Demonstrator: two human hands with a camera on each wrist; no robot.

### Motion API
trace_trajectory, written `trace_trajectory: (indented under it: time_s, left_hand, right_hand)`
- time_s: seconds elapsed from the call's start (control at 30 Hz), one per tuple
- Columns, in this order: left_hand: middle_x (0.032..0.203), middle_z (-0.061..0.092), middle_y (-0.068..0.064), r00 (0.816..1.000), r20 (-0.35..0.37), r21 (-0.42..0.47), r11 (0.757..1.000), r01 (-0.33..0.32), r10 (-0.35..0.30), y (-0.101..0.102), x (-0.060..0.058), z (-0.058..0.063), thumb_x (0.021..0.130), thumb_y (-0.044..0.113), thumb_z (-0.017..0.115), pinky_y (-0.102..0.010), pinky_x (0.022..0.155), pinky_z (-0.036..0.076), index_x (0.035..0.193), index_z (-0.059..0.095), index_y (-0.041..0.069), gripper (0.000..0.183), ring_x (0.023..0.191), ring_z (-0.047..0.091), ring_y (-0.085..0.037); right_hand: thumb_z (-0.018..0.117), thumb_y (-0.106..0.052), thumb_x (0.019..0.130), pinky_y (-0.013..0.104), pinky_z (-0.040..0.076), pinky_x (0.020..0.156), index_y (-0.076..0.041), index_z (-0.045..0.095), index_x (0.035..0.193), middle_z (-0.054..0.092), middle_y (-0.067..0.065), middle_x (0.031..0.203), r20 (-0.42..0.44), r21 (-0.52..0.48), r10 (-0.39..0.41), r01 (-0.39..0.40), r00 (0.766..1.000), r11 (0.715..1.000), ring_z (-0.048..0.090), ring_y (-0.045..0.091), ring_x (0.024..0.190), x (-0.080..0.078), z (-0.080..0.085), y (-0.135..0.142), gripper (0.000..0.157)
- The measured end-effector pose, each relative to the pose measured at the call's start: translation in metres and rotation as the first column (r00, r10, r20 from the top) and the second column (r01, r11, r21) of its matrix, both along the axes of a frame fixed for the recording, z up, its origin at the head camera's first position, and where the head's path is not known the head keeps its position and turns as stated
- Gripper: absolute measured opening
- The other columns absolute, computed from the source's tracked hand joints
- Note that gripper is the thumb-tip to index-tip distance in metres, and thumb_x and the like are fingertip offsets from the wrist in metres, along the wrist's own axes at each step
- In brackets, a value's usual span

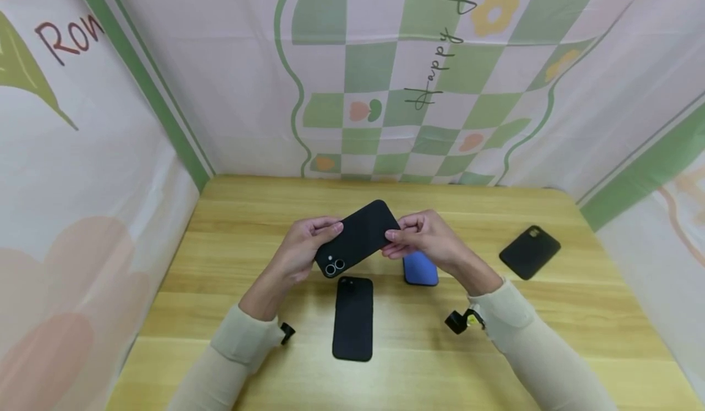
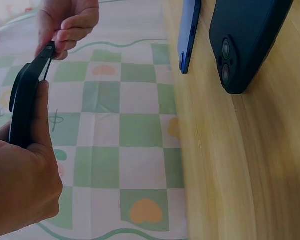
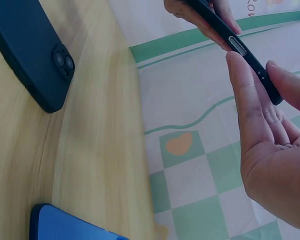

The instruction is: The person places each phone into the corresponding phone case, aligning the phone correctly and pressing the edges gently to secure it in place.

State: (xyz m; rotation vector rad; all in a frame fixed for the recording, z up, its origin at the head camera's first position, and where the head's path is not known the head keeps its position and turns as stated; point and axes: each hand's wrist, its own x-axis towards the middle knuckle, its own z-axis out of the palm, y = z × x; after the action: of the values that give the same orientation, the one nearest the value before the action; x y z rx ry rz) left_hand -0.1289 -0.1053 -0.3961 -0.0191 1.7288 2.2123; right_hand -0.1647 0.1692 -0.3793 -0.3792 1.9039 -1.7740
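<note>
Between our two grips, a black phone point(image 1: 360, 240) hangs tilted above the surface point(image 1: 248, 215), its twin lenses at the end beside the left grip. Left grip point(image 1: 300, 246): thumb over the back, pinching the lens end. Right grip point(image 1: 426, 238): thumb and fingers pinching the opposite end. Whether a separate cover sits round this phone, we cannot tell.

Just below the grips, nearer to us, a second phone point(image 1: 354, 322) lies back up. Beneath the right grip we note a blue phone point(image 1: 421, 271), partly hidden by the hand. Well to the right of that grip lies a black cover point(image 1: 530, 252).

Risks, in our judgement: both holds sit at the ends, so if one thumb eased off, the held phone could swing about the other pinch or slip out, perhaps striking the second phone. Uneven twisting might do the same. A low sweep of the right grip could knock the blue phone askew.
</note>
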Motion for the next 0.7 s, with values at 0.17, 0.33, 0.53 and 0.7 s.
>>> trace_trajectory:
  time_s: [0.17, 0.33, 0.53, 0.7]
  left_hand:
    - [0.125, 0.073, -0.019, 1.000, -0.008, -0.009, 1.000, 0.001, -0.001, 0.0000, -0.0001, 0.0026, 0.109, 0.011, 0.060, -0.031, 0.086, 0.064, 0.139, 0.062, -0.008, 0.035, 0.102, 0.076, -0.019]
    - [0.123, 0.074, -0.019, 1.000, -0.011, -0.016, 1.000, -0.011, 0.011, 0.0009, -0.0007, 0.0018, 0.108, 0.011, 0.062, -0.030, 0.085, 0.064, 0.138, 0.063, -0.008, 0.035, 0.101, 0.076, -0.019]
    - [0.126, 0.073, -0.021, 1.000, -0.007, -0.016, 1.000, -0.024, 0.024, 0.0028, -0.0003, 0.0003, 0.108, 0.010, 0.062, -0.029, 0.084, 0.064, 0.139, 0.063, -0.007, 0.035, 0.101, 0.075, -0.018]
    - [0.137, 0.066, -0.021, 0.998, 0.030, 0.015, 0.998, -0.059, 0.058, 0.0028, 0.0006, 0.0004, 0.107, 0.012, 0.064, -0.029, 0.089, 0.063, 0.142, 0.062, -0.003, 0.038, 0.112, 0.073, -0.022]
  right_hand:
    - [0.071, -0.002, 0.101, 0.053, 0.063, 0.081, 0.009, 0.072, 0.097, 0.079, 0.021, 0.090, 0.019, -0.026, -0.007, 0.008, 1.000, 1.000, 0.080, 0.030, 0.082, 0.0004, -0.0007, -0.0002, 0.012]
    - [0.071, -0.004, 0.101, 0.050, 0.064, 0.081, 0.007, 0.074, 0.098, 0.079, 0.022, 0.091, 0.014, -0.059, -0.007, 0.008, 1.000, 0.998, 0.080, 0.031, 0.083, 0.0017, -0.0014, -0.0001, 0.012]
    - [0.070, -0.004, 0.102, 0.047, 0.065, 0.080, 0.007, 0.075, 0.100, 0.079, 0.021, 0.090, 0.006, -0.089, -0.020, 0.020, 1.000, 0.996, 0.080, 0.029, 0.082, 0.0033, -0.0036, 0.0002, 0.012]
    - [0.069, -0.004, 0.103, 0.047, 0.065, 0.080, 0.007, 0.075, 0.102, 0.080, 0.018, 0.089, -0.002, -0.103, -0.066, 0.065, 0.998, 0.993, 0.080, 0.026, 0.082, 0.0055, -0.0057, -0.0006, 0.013]
